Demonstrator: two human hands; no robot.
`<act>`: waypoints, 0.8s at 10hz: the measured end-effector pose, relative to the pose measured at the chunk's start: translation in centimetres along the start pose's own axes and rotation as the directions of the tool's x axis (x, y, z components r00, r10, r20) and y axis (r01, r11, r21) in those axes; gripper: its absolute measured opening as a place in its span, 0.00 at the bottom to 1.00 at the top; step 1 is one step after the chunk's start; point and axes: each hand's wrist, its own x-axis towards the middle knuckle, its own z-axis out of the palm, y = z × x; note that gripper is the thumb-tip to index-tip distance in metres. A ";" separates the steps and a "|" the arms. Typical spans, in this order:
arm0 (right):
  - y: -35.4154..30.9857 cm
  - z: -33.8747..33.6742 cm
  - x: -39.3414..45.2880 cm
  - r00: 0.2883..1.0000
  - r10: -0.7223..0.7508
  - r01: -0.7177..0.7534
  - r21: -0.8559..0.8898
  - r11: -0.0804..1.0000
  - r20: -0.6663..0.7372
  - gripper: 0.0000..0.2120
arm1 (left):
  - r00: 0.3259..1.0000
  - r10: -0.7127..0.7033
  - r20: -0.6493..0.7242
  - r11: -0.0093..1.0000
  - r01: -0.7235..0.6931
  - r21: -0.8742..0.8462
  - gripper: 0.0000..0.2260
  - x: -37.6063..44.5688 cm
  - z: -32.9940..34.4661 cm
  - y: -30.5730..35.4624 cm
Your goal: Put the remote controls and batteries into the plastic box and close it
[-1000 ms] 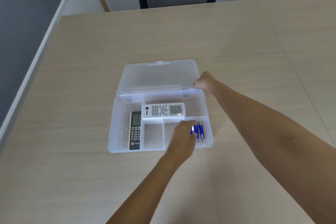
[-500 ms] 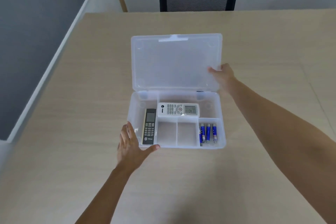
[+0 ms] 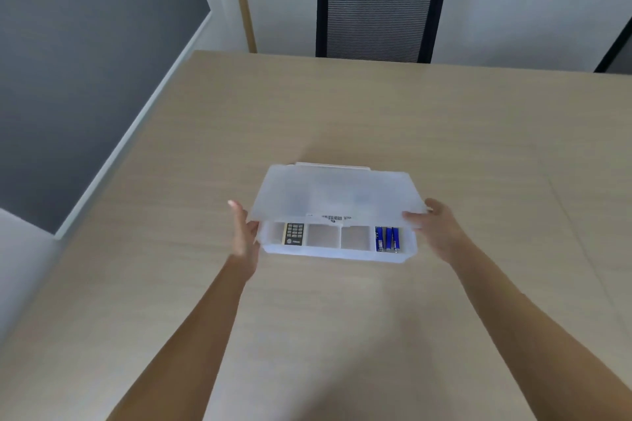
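Partly lid (image 3: pixel 333 193)-hidden black remote (image 3: pixel 294 234) (white unseen)

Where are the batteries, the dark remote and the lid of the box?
batteries (image 3: pixel 387 239): head view, on the middle blue cell.
dark remote (image 3: pixel 294 234): head view, on its keypad.
lid (image 3: pixel 335 193): head view, on its frosted top panel.

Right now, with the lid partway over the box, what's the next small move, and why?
Probably press the lid the rest of the way down. Its front edge is raised, so the black remote and blue batteries show in the gap. The left hand and right hand are at its ends, and nothing visible juts above the plastic box rim.
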 end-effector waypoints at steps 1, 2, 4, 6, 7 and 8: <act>2.7 2.0 -1.1 0.986 -0.128 0.086 -0.334 0.939 -0.104 0.24 | 0.996 0.043 -0.072 0.924 -0.012 0.383 0.43 -0.5 1.0 -0.3; 4.9 3.0 -1.6 0.994 -0.087 0.048 -0.423 0.905 -0.073 0.38 | 0.981 0.157 -0.110 0.703 -0.033 0.710 0.43 -0.7 1.9 -1.6; 6.2 4.4 -0.7 0.985 -0.057 -0.025 -0.465 0.885 -0.161 0.53 | 0.983 0.160 -0.088 0.585 -0.023 0.811 0.42 0.7 2.6 -2.8; 6.0 4.8 -2.1 0.978 -0.121 0.029 -0.467 0.884 -0.170 0.47 | 0.973 0.225 -0.053 0.534 -0.077 0.842 0.43 -0.2 1.9 -2.2; 5.5 4.6 -2.0 0.980 -0.163 0.083 -0.512 0.855 -0.112 0.48 | 0.976 0.217 -0.036 0.553 -0.092 0.828 0.48 -0.4 1.7 -2.3; 3.9 3.6 -3.0 0.968 -0.212 0.126 -0.468 0.875 -0.135 0.55 | 0.957 0.255 -0.141 0.634 -0.056 0.772 0.54 -1.7 1.0 -3.6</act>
